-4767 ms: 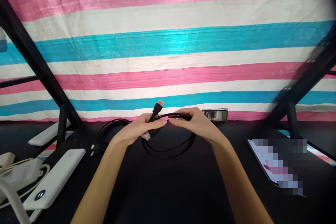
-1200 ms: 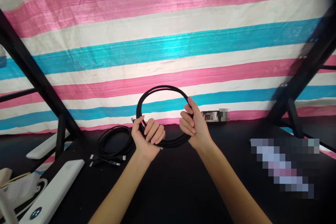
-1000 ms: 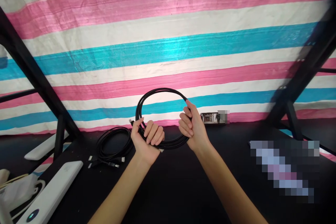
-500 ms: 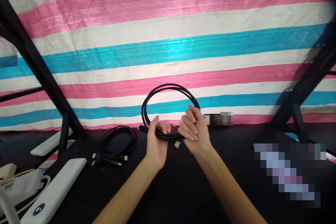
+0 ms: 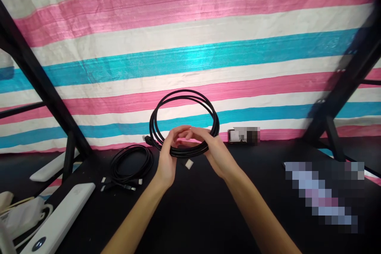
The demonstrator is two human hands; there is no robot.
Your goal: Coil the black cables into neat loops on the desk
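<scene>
A black cable (image 5: 184, 92) is wound into a round coil of several loops, held upright above the black table (image 5: 190, 214). My left hand (image 5: 168, 158) is closed around the lower left of the coil. My right hand (image 5: 216, 149) grips its lower right side, and the fingertips of both hands meet inside the ring. One plug (image 5: 147, 139) sticks out to the left of the coil. Below the loops, between my hands, a light-coloured connector (image 5: 189, 164) shows. On the table to the left lies another coiled black cable (image 5: 132, 162) with several plug ends.
White power strip-like device (image 5: 59, 218) with a small dark display lies at the left, beside white adapters (image 5: 22, 214) and cords. A phone-like object (image 5: 238, 136) leans at the back. Black metal legs (image 5: 44, 87) flank a striped sheet (image 5: 190, 59). A blurred patch (image 5: 321, 194) covers something right.
My right hand has shifted from a raised fist to wrapping the coil, its fingers now meeting my left hand's. The coil's loops have opened wider, and the view has shifted slightly.
</scene>
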